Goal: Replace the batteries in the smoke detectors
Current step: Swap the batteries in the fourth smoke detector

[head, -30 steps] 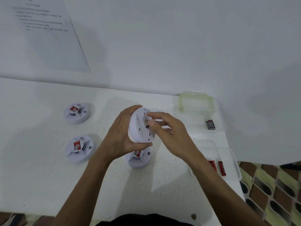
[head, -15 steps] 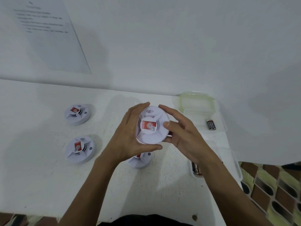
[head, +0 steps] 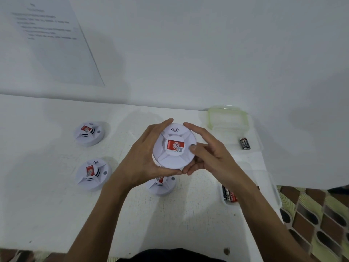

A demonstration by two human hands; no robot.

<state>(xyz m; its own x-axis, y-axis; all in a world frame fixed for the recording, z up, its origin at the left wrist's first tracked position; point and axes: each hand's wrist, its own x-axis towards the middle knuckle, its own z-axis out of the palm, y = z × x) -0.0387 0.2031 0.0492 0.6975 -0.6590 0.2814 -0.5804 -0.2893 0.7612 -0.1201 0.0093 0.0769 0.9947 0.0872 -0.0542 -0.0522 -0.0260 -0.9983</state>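
Observation:
Both hands hold a round white smoke detector [head: 174, 160] with a red label, face up, above the table's middle. My left hand [head: 143, 156] grips its left rim with curled fingers. My right hand [head: 209, 152] grips the right rim, thumb on the top face. Three more white detectors sit on the table: one at the far left [head: 88, 133], one at the near left [head: 92, 173], and one [head: 162, 186] partly hidden under my hands. Black batteries [head: 245, 143] lie in a clear tray at the right, and several more batteries [head: 229, 193] lie in a nearer tray.
A clear container with a green rim [head: 226, 118] stands at the back right. The white table [head: 47, 214] ends at the right next to a patterned floor [head: 317, 214]. A printed sheet [head: 52, 40] hangs on the wall at the left.
A second ago the detector stood on edge with my right fingers at its back. It has been turned face up, and both hands now clasp its rim.

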